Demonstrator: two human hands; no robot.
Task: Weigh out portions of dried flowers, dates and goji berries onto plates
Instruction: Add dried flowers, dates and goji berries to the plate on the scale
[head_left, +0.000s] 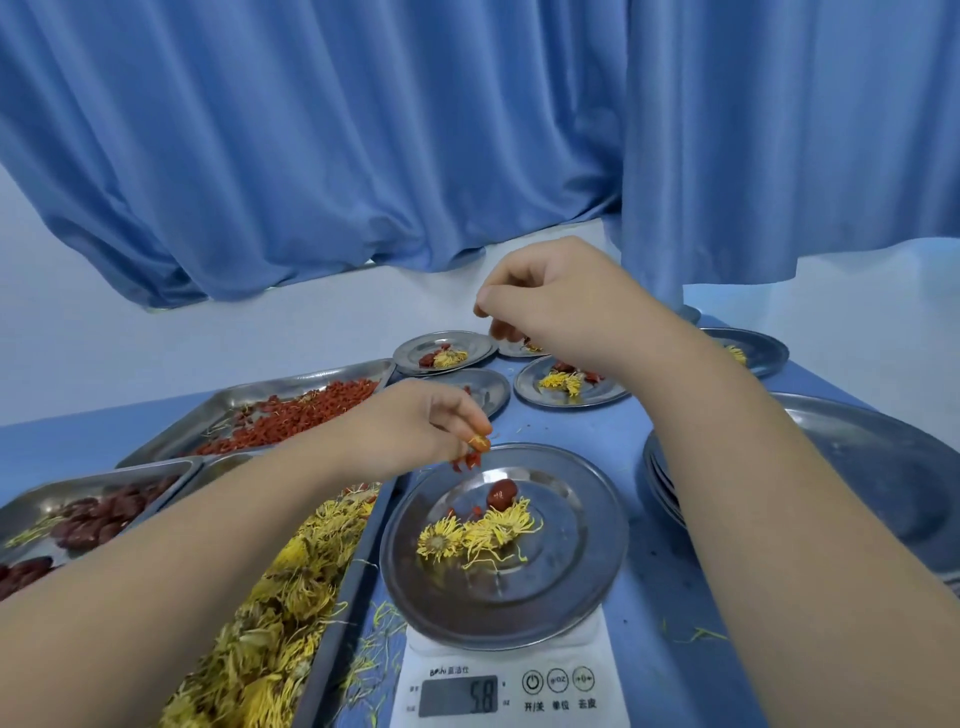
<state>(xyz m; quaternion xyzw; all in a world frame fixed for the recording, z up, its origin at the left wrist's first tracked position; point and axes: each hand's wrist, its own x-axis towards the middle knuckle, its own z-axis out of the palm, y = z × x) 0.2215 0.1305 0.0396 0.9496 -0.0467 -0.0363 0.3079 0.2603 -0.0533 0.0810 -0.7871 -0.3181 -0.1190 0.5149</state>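
Because the scale (509, 686) reads whatever lands on it, we keep the plate (587, 571) centred on its platform, with the display at six o'clock facing us; it shows 5.8. Our left hand (410, 431) hovers over the plate's rim at about ten o'clock. Its thumb and fingertips are closed in a tight pinch on a small cluster of goji berries (467, 460), which hang with their long axes pointing down at the plate. We judge that holding them low and just inside the rim lets them drop a few at a time without bouncing off.

On the plate, the dried flowers (478, 535) lie in a row running from eight o'clock to two o'clock. A single date (502, 493) sits touching them at twelve o'clock, its long axis roughly twelve to six. A few loose berries lie beside it.

Our right hand (561, 306) is raised well apart at twelve o'clock, above the filled plates (415, 348), its fingers curled with thumb meeting forefinger. Whether it has hold of anything we cannot tell.

The goji tray (311, 376) sits at ten o'clock, in easy reach of the left hand, and the stack of plates (857, 467) waits at three o'clock.
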